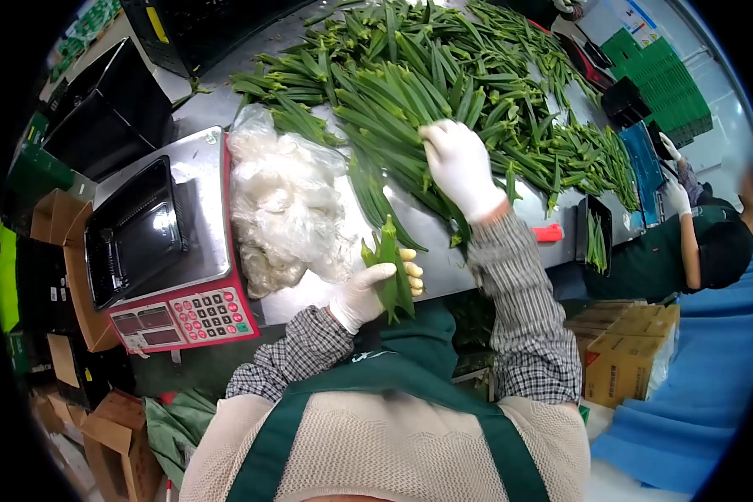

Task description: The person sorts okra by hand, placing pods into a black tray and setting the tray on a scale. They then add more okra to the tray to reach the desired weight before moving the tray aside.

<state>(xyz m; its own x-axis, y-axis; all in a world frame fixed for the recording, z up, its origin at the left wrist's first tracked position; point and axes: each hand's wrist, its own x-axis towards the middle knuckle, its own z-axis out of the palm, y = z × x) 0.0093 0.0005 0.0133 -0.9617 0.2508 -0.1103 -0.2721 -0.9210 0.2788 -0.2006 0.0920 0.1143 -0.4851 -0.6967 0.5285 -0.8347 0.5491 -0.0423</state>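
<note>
Green okra bunch (pixel 391 272) tight in gloved left hand (pixel 361 294); right hand (pixel 460 167) on okra heap (pixel 410 84), grip unclear

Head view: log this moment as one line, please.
left hand: holds bunch of green okra pods | right hand: reaching into loose green okra pile

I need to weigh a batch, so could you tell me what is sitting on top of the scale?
A black tray sits on the steel platform of the scale, covering much of it. Whatever lies beneath the tray is hidden; the keypad is uncovered.
</note>
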